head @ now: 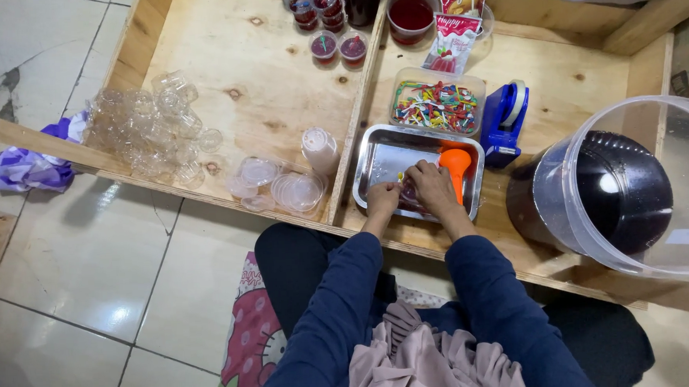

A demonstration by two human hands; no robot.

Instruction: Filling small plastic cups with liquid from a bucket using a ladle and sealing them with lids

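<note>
both hands meet over the steel tray [381, 149]: left hand [383, 199] pinches a small item, right hand [432, 186] curls closed around a small cup, so spills stay in the tray.

One head-worn view, steeply downward and fairly near, over the wooden tray [255, 89].

Bright, even overhead light fills the scene; glare flares off the white floor tiles [92, 259] left of the hands and the clear bucket [631, 189] at right. Shadows stay soft, focus sharp, edges bowed by wide-angle distortion.
</note>
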